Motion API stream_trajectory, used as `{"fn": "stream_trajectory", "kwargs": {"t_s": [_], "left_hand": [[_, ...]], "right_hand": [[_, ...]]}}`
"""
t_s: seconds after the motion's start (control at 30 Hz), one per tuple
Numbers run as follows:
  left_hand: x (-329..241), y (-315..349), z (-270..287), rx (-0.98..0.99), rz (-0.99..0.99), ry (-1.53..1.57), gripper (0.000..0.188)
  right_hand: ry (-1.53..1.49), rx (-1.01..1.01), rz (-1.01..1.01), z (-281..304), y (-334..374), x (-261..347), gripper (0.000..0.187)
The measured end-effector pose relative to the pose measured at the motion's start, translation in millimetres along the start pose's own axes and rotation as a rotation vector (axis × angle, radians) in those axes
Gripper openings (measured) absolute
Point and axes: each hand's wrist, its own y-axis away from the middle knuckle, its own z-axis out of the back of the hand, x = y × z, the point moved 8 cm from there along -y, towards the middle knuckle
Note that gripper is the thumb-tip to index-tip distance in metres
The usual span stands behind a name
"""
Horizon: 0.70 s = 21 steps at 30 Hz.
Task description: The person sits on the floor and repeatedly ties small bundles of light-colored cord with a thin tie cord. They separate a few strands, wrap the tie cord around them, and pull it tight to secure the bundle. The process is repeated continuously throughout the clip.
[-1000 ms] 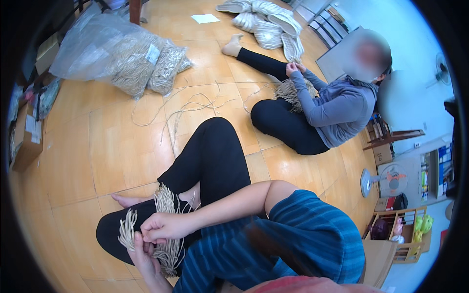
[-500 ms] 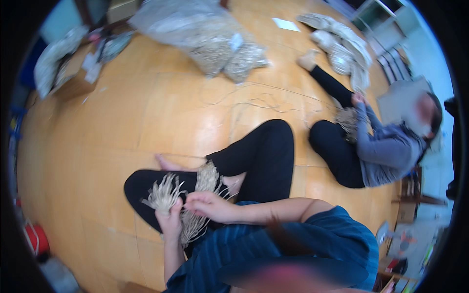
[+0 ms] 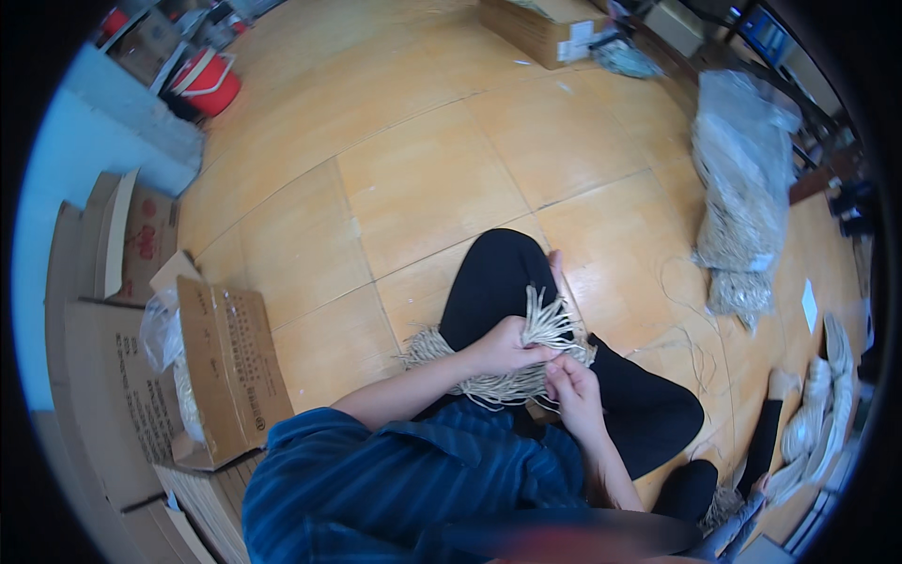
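My left hand (image 3: 512, 346) is closed around a bundle of beige cords (image 3: 548, 322), whose loose ends fan out above the fist. Close beside it, my right hand (image 3: 575, 393) is pinched, its fingertips at the base of that bundle. Whatever the pinch holds is too small to make out. More beige corded strands (image 3: 503, 387) lie across my lap under both hands, with frayed ends spilling over my left thigh. My forearms hide part of them.
Cardboard boxes (image 3: 235, 362) stand at the left, one with clear plastic inside. A red bucket (image 3: 209, 85) sits far left. A clear bag of beige material (image 3: 747, 188) lies at the right, near thin loose strands (image 3: 691, 352). Another person's leg (image 3: 766, 442) shows lower right.
The view has swung left, bringing the cardboard boxes in and pushing the other person toward the lower right edge. My left hand still grips the bundle; my right fingers stay pinched beside it.
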Motion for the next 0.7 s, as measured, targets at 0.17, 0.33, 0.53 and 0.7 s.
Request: {"fn": "stream_trajectory", "kwargs": {"t_s": [0.17, 0.33, 0.53, 0.7], "left_hand": [[-1.1, 2.9, 4.1, -0.112, -0.038, 0.021, 0.015], [-2.7, -3.1, 6.4, -0.082, -0.081, 0.081, 0.019], [5.0, -2.0, 11.9, -0.119, -0.027, 0.138, 0.017], [-6.4, 8.0, 16.9, -0.256, -0.106, -0.061, 0.014]], "right_hand": [[-0.029, -0.146, 0.006, -0.1, 2.8, 6.0, 0.023], [-0.045, -0.159, 0.1, -8.1, 0.7, 20.2, 0.023], [0.093, -0.158, 0.067, -6.8, -6.6, 20.3, 0.027], [-0.116, -0.166, -0.111, -15.6, 5.2, 2.3, 0.025]]}}
